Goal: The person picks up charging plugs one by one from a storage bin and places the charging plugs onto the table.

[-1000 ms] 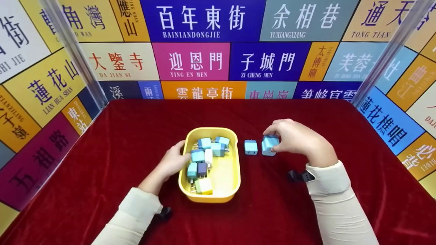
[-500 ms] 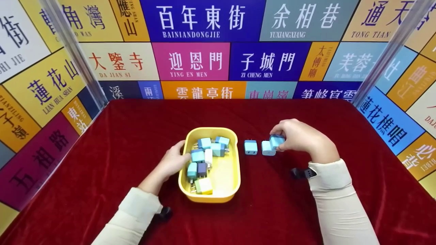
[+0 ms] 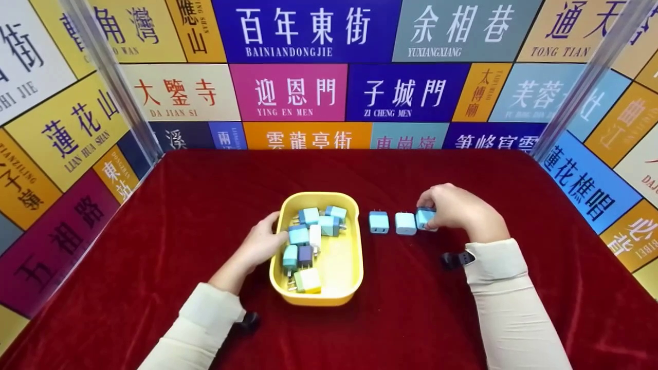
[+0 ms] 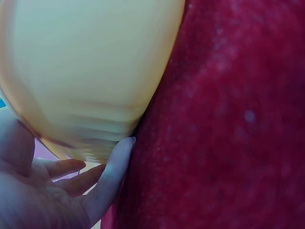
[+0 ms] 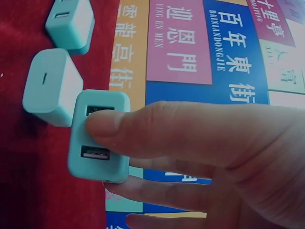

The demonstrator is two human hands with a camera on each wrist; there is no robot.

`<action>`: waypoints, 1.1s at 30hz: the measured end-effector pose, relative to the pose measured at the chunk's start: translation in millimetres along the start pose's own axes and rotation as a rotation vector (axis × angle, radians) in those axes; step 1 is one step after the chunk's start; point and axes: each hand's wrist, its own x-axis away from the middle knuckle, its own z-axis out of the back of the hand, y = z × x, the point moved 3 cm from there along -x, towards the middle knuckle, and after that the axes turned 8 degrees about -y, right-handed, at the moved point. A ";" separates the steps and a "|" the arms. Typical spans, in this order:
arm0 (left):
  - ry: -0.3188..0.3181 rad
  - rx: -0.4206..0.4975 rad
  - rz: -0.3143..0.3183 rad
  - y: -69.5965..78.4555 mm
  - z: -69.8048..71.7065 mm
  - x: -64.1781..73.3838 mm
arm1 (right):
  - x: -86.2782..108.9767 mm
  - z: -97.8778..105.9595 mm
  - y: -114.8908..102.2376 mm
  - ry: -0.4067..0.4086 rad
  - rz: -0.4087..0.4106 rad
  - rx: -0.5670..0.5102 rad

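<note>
My right hand point(image 3: 460, 209) pinches a light-blue USB charger point(image 3: 424, 218) at the right end of a short row. In the right wrist view the thumb lies on the face of this charger point(image 5: 89, 164), partly over one of its two USB ports. Beside it stands a pale-blue single-port charger point(image 3: 405, 224), and farther left a two-port blue charger point(image 3: 379, 223). My left hand point(image 3: 262, 239) holds the left side of a yellow tub point(image 3: 358, 257), thumb at the rim and fingers against the outer wall point(image 4: 95, 57).
Inside the tub lie several plug chargers, among them a white one point(image 3: 314, 238), a dark purple one point(image 3: 305, 255) and a yellow-green one point(image 3: 308, 281). Dark red cloth point(image 3: 216, 180) covers the table. Printed sign panels point(image 3: 303, 33) stand behind, with clear posts point(image 3: 581, 77) at the corners.
The right hand has carried its charger rightward, off from above the pale-blue one, and lowered it beside that charger. The left hand and tub have stayed put.
</note>
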 end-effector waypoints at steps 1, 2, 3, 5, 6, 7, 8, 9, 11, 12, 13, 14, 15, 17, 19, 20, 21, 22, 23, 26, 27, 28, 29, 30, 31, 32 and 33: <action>0.000 0.001 0.001 -0.1 0.0 -0.1 | -0.6 -1.0 1.5 -0.004 -0.006 0.000; 0.000 0.000 0.001 -0.2 0.0 -0.2 | -1.3 -2.0 3.1 -0.009 -0.013 -0.001; 0.000 -0.002 0.002 -0.2 0.0 -0.3 | -2.1 -3.0 4.6 -0.012 -0.018 -0.002; -0.002 -0.002 0.005 -0.2 0.0 -0.2 | -3.6 -4.9 8.0 -0.018 -0.030 -0.004; -0.001 -0.004 0.006 -0.2 0.0 -0.3 | -4.4 -5.7 9.4 -0.023 -0.032 -0.007; -0.001 -0.006 0.006 -0.2 0.0 -0.3 | -4.8 -6.4 10.8 -0.028 -0.036 -0.012; -0.002 -0.007 0.006 -0.1 0.0 -0.4 | -5.3 -6.7 12.3 -0.032 -0.037 -0.015; -0.002 -0.008 0.006 0.0 0.0 -0.4 | -5.6 -7.2 13.6 -0.035 -0.039 -0.018; 0.000 -0.010 0.004 0.2 0.1 -0.4 | -6.0 -7.7 16.2 -0.041 -0.041 -0.022; 0.000 -0.010 0.003 0.3 0.1 -0.3 | -6.4 -8.2 17.3 -0.042 -0.041 -0.024; -0.001 -0.008 0.001 0.4 0.1 -0.2 | -7.0 -8.9 18.6 -0.042 -0.042 -0.023; -0.001 -0.007 0.000 0.5 0.0 -0.1 | -7.5 -9.4 19.9 -0.042 -0.041 -0.023; 0.000 -0.006 -0.001 0.4 0.0 0.0 | -8.3 -10.3 21.0 -0.041 -0.042 -0.022; 0.000 -0.003 -0.003 0.2 0.1 0.1 | -9.9 -12.5 23.5 -0.041 -0.046 -0.022; 0.000 -0.002 -0.005 -0.4 0.4 -0.2 | -11.5 -14.7 25.4 -0.040 -0.053 -0.023; 0.002 -0.004 -0.006 -0.7 0.6 -0.4 | -12.0 -15.3 26.3 -0.041 -0.055 -0.022; 0.002 -0.005 -0.005 -1.0 0.7 -0.6 | -12.8 -16.2 27.0 -0.040 -0.059 -0.019; 0.002 -0.008 -0.004 -1.4 0.9 -0.8 | -13.3 -16.9 27.6 -0.039 -0.062 -0.015; 0.003 -0.011 -0.003 -1.5 0.9 -1.0 | -13.9 -17.6 28.1 -0.039 -0.065 -0.011; 0.000 -0.016 0.002 -1.3 0.4 -1.2 | -14.8 -18.1 29.8 -0.039 -0.063 -0.005; -0.001 -0.015 0.004 -1.3 0.3 -1.2 | -15.1 -18.3 29.9 -0.038 -0.064 -0.004; 0.000 -0.015 0.006 -1.2 0.2 -1.3 | -15.3 -18.5 30.3 -0.038 -0.064 -0.006; -0.001 -0.015 0.007 -1.3 0.2 -1.4 | -15.4 -18.7 30.4 -0.038 -0.064 -0.008; -0.003 -0.014 0.009 -1.3 0.2 -1.5 | -15.6 -18.8 30.6 -0.037 -0.064 -0.009; -0.003 -0.012 0.009 -1.6 0.3 -1.8 | -15.8 -18.8 31.0 -0.035 -0.061 -0.009; -0.004 -0.011 0.010 -1.9 0.5 -1.9 | -16.0 -19.2 31.3 -0.033 -0.064 -0.008; -0.005 -0.009 0.010 -2.0 0.5 -2.1 | -16.3 -19.5 31.7 -0.029 -0.069 -0.008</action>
